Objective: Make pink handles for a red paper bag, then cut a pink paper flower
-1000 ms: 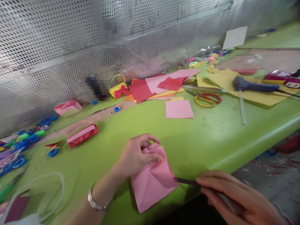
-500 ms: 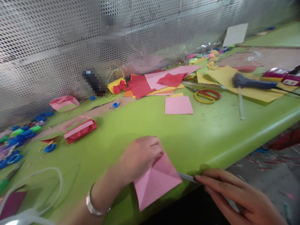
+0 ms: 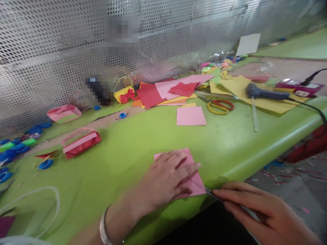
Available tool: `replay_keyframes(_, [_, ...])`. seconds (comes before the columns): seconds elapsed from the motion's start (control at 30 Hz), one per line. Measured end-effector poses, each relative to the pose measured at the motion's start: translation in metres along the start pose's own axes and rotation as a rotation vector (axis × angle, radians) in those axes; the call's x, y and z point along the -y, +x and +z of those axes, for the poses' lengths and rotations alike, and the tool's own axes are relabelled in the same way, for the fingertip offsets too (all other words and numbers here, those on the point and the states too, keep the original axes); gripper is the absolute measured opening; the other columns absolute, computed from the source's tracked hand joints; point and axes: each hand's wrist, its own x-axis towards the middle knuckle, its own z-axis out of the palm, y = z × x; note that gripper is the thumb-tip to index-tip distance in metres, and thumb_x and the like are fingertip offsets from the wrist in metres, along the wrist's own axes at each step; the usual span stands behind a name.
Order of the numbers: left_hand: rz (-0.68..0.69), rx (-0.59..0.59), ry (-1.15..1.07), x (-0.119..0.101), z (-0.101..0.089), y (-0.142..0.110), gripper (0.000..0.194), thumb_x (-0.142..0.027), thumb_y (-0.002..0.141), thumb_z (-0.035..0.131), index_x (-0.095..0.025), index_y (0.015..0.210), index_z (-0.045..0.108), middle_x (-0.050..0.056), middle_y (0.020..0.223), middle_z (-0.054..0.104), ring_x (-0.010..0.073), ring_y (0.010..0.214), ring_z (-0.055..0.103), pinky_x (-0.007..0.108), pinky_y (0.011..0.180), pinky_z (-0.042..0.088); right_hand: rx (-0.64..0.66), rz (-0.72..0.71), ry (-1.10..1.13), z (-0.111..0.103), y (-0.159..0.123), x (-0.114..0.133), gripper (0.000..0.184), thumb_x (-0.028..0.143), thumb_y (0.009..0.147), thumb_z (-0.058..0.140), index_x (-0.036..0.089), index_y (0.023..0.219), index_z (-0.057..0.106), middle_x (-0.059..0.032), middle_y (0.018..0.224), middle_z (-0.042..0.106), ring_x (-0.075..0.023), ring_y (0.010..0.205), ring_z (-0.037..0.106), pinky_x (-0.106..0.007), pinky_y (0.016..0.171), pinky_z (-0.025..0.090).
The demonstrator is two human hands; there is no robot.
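My left hand (image 3: 168, 177) lies open, fingers spread, pressing down on a folded pink paper (image 3: 186, 154) near the table's front edge. Much of the paper is hidden under that hand. Just to the right, my right hand (image 3: 255, 209) is closed around a thin, grey, blade-like tool (image 3: 211, 194). The tool's tip is at the paper's right corner; I cannot tell whether it is inside a fold. Most of the tool's handle is hidden in the fingers.
Beyond my hands are a pink square (image 3: 191, 116), scissors (image 3: 219, 107) and a glue gun (image 3: 267, 93). Coloured paper sheets (image 3: 153, 94) lie along the back. A red paper bag (image 3: 82, 144) stands at left, with blue-handled scissors (image 3: 46, 164) beside it. Behind is a perforated metal panel (image 3: 158, 37).
My left hand has gone from pinching the paper's raised top layer to lying flat on it. The paper now lies flatter. My right hand keeps the tool at the right corner.
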Motion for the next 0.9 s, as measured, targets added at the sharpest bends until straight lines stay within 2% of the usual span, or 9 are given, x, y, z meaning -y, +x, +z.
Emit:
replay_keyframes(0.07, [0.032, -0.024, 0.013, 0.0, 0.005, 0.001, 0.049, -0.053, 0.091, 0.038, -0.032, 0.133, 0.05, 0.014, 0.14, 0.044, 0.0316, 0.131, 0.038, 0.055, 0.103, 0.034, 0.078, 0.156, 0.081, -0.001, -0.001, 0.001, 0.024, 0.02, 0.081, 0.058, 0.028, 0.096, 0.076, -0.0017, 0.08, 0.072, -0.0122, 0.067, 0.07, -0.012, 0.057, 0.056])
replay_keyframes(0.13, [0.052, -0.01, 0.002, 0.001, 0.005, 0.001, 0.053, -0.057, 0.089, 0.035, -0.033, 0.134, 0.049, 0.014, 0.146, 0.037, 0.0312, 0.136, 0.031, 0.055, 0.107, 0.029, 0.148, 0.269, 0.161, 0.0, -0.001, 0.001, 0.026, 0.023, 0.083, 0.055, 0.028, 0.099, 0.075, -0.0021, 0.075, 0.071, -0.0124, 0.06, 0.068, -0.014, 0.051, 0.056])
replay_keyframes(0.23, [0.047, 0.043, -0.033, 0.0, 0.0, -0.002, 0.063, -0.065, 0.085, 0.033, -0.033, 0.139, 0.04, 0.013, 0.154, 0.025, 0.0306, 0.141, 0.02, 0.057, 0.111, 0.02, 0.129, 0.342, 0.204, 0.004, -0.002, 0.0, 0.025, 0.027, 0.083, 0.055, 0.028, 0.097, 0.076, -0.0019, 0.067, 0.068, -0.0129, 0.056, 0.065, -0.016, 0.048, 0.055])
replay_keyframes(0.33, [-0.005, 0.096, -0.048, -0.001, -0.002, -0.003, 0.064, -0.066, 0.085, 0.032, -0.036, 0.142, 0.035, 0.009, 0.156, 0.017, 0.0309, 0.143, 0.014, 0.06, 0.111, 0.015, 0.115, 0.387, 0.203, 0.005, -0.004, 0.0, 0.024, 0.029, 0.083, 0.056, 0.028, 0.097, 0.076, -0.0005, 0.062, 0.066, -0.0121, 0.049, 0.062, -0.016, 0.042, 0.052])
replay_keyframes(0.43, [-0.037, 0.139, -0.062, -0.002, -0.002, -0.003, 0.063, -0.066, 0.086, 0.033, -0.038, 0.142, 0.032, 0.008, 0.157, 0.012, 0.0317, 0.143, 0.011, 0.062, 0.111, 0.012, 0.121, 0.37, 0.175, 0.004, -0.003, 0.0, 0.024, 0.027, 0.081, 0.057, 0.028, 0.095, 0.076, -0.0012, 0.068, 0.069, -0.0131, 0.055, 0.065, -0.016, 0.047, 0.054])
replay_keyframes(0.57, [-0.044, 0.147, -0.083, -0.002, -0.001, -0.002, 0.063, -0.066, 0.086, 0.034, -0.038, 0.142, 0.032, 0.007, 0.157, 0.009, 0.0314, 0.143, 0.01, 0.061, 0.112, 0.01, 0.057, 0.289, 0.135, 0.0, -0.001, 0.001, 0.021, 0.022, 0.076, 0.059, 0.029, 0.082, 0.078, -0.0028, 0.079, 0.074, -0.0163, 0.07, 0.07, -0.016, 0.056, 0.057])
replay_keyframes(0.63, [-0.049, 0.148, -0.083, -0.002, -0.001, -0.002, 0.062, -0.065, 0.086, 0.033, -0.039, 0.142, 0.032, 0.006, 0.157, 0.009, 0.0309, 0.143, 0.009, 0.061, 0.112, 0.009, 0.047, 0.281, 0.132, 0.0, -0.001, 0.001, 0.022, 0.021, 0.076, 0.058, 0.029, 0.081, 0.078, -0.0028, 0.079, 0.074, -0.0165, 0.07, 0.071, -0.016, 0.055, 0.056])
replay_keyframes(0.73, [-0.055, 0.159, -0.078, -0.003, -0.002, -0.002, 0.061, -0.065, 0.087, 0.031, -0.039, 0.142, 0.031, 0.006, 0.157, 0.008, 0.0295, 0.143, 0.008, 0.061, 0.112, 0.007, 0.101, 0.274, 0.134, 0.0, -0.002, 0.002, 0.025, 0.02, 0.077, 0.057, 0.03, 0.087, 0.077, -0.0024, 0.08, 0.074, -0.0156, 0.07, 0.07, -0.016, 0.057, 0.056])
replay_keyframes(0.9, [-0.059, 0.158, -0.081, -0.005, -0.005, -0.002, 0.06, -0.065, 0.088, 0.029, -0.037, 0.142, 0.033, 0.007, 0.157, 0.009, 0.0277, 0.144, 0.009, 0.06, 0.112, 0.006, 0.109, 0.252, 0.183, 0.009, 0.0, 0.01, 0.024, 0.02, 0.079, 0.057, 0.029, 0.09, 0.077, -0.0013, 0.074, 0.071, -0.013, 0.062, 0.067, -0.016, 0.055, 0.055])
